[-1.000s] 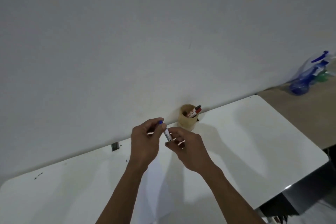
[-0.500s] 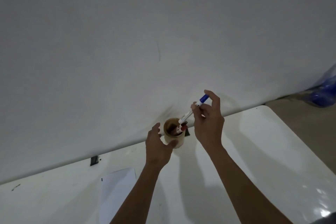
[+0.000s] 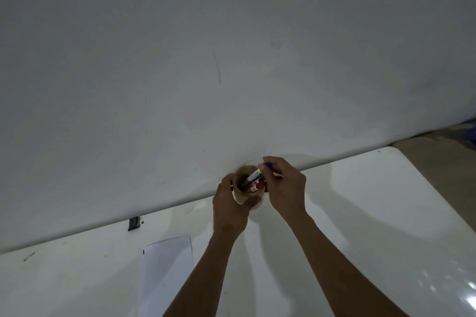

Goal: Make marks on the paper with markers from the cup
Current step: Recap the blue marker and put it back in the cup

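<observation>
A tan cup (image 3: 244, 197) stands at the table's far edge against the wall. My left hand (image 3: 229, 207) wraps around its left side and holds it. My right hand (image 3: 284, 188) pinches a blue-capped marker (image 3: 255, 175) at its top end; the marker's lower end is inside the cup. A red-capped marker (image 3: 257, 186) also leans in the cup. A white sheet of paper (image 3: 166, 273) lies flat on the table to the lower left, with a small dark mark (image 3: 143, 252) at its upper left corner.
The white table (image 3: 360, 226) runs along a plain white wall (image 3: 231, 59). A small dark clip (image 3: 133, 223) sits at the table's back edge left of the cup. A blue object (image 3: 471, 134) shows at the far right beyond the table.
My right hand has lowered the blue-capped marker into the cup. My left hand has moved from beside the cup to gripping it. The view has shifted, so the paper shows more.
</observation>
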